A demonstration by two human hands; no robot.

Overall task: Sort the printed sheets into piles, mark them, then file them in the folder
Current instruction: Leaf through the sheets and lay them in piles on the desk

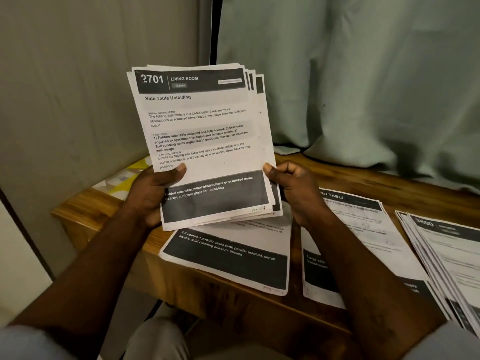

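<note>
Both hands point(153, 193) around sheet stack point(202, 141)

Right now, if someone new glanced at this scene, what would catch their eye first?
First, the stack of printed sheets raised in the middle, its top page headed 2701 Living Room, Side Table Unfolding, gripped at the lower edges by the left hand and right hand. Next, the sorted piles lying on the wooden table below and to the right.

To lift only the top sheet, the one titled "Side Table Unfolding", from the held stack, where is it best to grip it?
Probably at its lower right corner, coming from the right with the right hand. The sheets fan apart on that side, so the edges are separable, while the left hand pins the stack's lower left.
</note>
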